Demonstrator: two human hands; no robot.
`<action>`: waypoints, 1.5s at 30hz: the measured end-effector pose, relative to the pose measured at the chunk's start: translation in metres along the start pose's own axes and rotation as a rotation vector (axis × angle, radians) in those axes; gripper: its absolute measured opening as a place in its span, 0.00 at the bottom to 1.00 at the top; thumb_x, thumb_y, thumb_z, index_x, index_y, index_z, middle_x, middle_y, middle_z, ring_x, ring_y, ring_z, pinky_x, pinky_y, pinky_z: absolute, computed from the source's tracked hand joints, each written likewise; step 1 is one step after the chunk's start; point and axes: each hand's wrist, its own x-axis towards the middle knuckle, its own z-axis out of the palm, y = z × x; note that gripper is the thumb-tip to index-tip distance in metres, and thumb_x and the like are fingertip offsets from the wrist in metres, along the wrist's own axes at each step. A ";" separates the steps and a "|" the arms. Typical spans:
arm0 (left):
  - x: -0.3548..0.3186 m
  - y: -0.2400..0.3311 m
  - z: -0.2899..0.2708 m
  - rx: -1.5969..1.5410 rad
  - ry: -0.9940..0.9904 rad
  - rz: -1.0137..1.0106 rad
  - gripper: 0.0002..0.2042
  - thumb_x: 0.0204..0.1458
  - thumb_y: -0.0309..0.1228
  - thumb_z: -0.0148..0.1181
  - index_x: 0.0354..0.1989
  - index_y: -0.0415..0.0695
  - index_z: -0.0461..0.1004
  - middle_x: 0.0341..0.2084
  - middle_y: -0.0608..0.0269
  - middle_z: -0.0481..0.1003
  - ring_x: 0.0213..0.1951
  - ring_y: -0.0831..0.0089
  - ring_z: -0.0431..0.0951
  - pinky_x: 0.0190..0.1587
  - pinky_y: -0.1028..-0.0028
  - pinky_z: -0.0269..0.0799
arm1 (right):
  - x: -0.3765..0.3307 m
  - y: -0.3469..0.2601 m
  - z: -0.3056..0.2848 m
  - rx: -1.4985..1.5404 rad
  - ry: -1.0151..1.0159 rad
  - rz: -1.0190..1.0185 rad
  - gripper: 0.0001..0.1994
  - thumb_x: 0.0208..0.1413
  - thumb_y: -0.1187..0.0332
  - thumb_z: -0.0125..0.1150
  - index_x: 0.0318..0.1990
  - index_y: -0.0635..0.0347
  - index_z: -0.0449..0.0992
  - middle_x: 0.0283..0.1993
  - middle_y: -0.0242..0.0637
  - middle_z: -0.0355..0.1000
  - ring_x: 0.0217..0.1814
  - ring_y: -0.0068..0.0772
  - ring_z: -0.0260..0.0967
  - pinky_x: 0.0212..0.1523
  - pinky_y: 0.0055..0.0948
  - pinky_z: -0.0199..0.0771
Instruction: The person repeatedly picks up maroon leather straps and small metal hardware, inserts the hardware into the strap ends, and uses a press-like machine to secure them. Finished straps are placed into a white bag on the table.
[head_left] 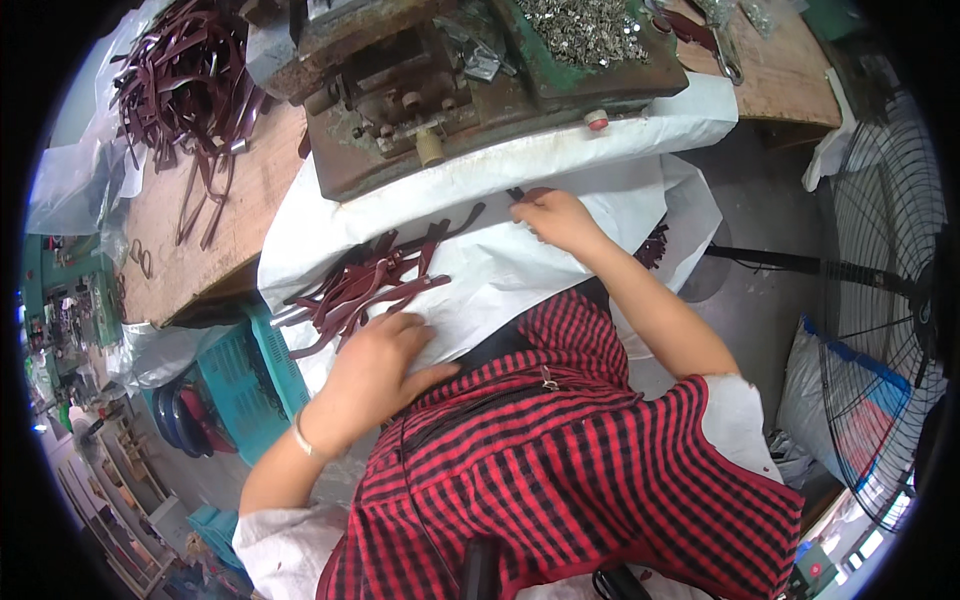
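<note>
A loose heap of dark red straps (370, 283) lies on the white sheet (500, 265) across my lap. My left hand (375, 372), with a pale band at the wrist, rests at the near edge of this heap. Its fingers are spread, the thumb apart, and nothing shows in its grasp. Farther right, under the front edge of a worn metal machine (400, 110), my right hand (560, 220) is closed in a pinch. A small dark end (515, 193) pokes out past its fingertips; its kind cannot be made out.
A large bundle of dark red straps (185, 85) sits on the wooden bench (230, 220) at left. Small metal fittings (585, 30) fill the machine's top right. A caged fan (880, 290) stands at right, a turquoise crate (240, 370) at lower left. Scissors (730, 65) lie far right.
</note>
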 end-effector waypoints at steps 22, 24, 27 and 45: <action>-0.100 -0.042 0.035 -1.092 0.843 -0.566 0.21 0.55 0.21 0.60 0.57 0.29 0.69 0.46 0.53 0.79 0.43 0.67 0.81 0.49 0.70 0.75 | 0.044 0.009 0.078 -0.924 0.101 -0.819 0.10 0.45 0.62 0.59 0.25 0.59 0.81 0.28 0.47 0.78 0.33 0.49 0.78 0.35 0.46 0.77; -0.117 -0.089 0.054 -1.196 0.840 -0.647 0.21 0.55 0.21 0.61 0.57 0.29 0.69 0.47 0.52 0.78 0.43 0.68 0.81 0.49 0.71 0.75 | 0.033 0.010 0.069 -0.912 0.165 -0.734 0.11 0.45 0.61 0.60 0.23 0.59 0.80 0.26 0.47 0.77 0.31 0.49 0.77 0.34 0.46 0.77; -0.126 -0.152 0.102 -1.159 0.783 -0.825 0.20 0.56 0.22 0.60 0.57 0.29 0.69 0.49 0.53 0.78 0.45 0.68 0.79 0.51 0.71 0.73 | 0.031 0.013 0.053 -0.791 0.240 -0.581 0.14 0.47 0.57 0.60 0.26 0.59 0.82 0.27 0.46 0.77 0.31 0.50 0.77 0.34 0.45 0.76; 0.036 -0.163 -0.135 0.844 0.925 -0.431 0.07 0.36 0.27 0.66 0.27 0.41 0.82 0.35 0.57 0.75 0.43 0.56 0.73 0.47 0.59 0.70 | -0.003 -0.194 -0.104 -0.868 0.993 -0.774 0.10 0.44 0.62 0.68 0.21 0.58 0.80 0.24 0.44 0.74 0.37 0.45 0.75 0.32 0.45 0.73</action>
